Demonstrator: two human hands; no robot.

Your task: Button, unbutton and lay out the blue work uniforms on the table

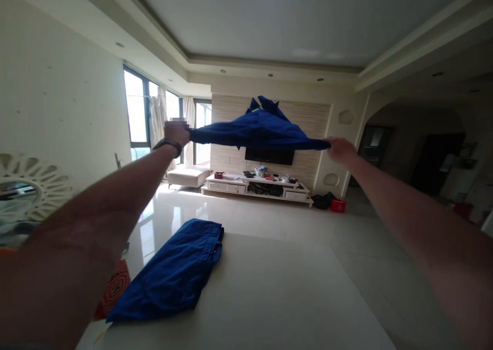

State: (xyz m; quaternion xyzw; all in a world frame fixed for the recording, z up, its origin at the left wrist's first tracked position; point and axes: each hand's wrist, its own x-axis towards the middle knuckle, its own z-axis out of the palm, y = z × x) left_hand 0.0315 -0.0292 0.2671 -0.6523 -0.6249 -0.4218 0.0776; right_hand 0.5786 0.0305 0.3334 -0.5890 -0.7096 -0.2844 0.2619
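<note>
A dark blue garment with a collar, seemingly a shirt or jacket, is stretched in the air between my two outstretched arms. My left hand, with a dark band on its wrist, is closed on one end of it. At the other end, my right hand pinches the cloth. The garment's middle billows upward, collar on top. Below, a folded blue garment lies on the left part of the white table, apart from both hands.
A red patterned item is beside the table's left edge. Across the tiled floor stand a low white TV cabinet with assorted items and a pale bench. A red box sits near the cabinet's right end. A decorative mirror frame is at left.
</note>
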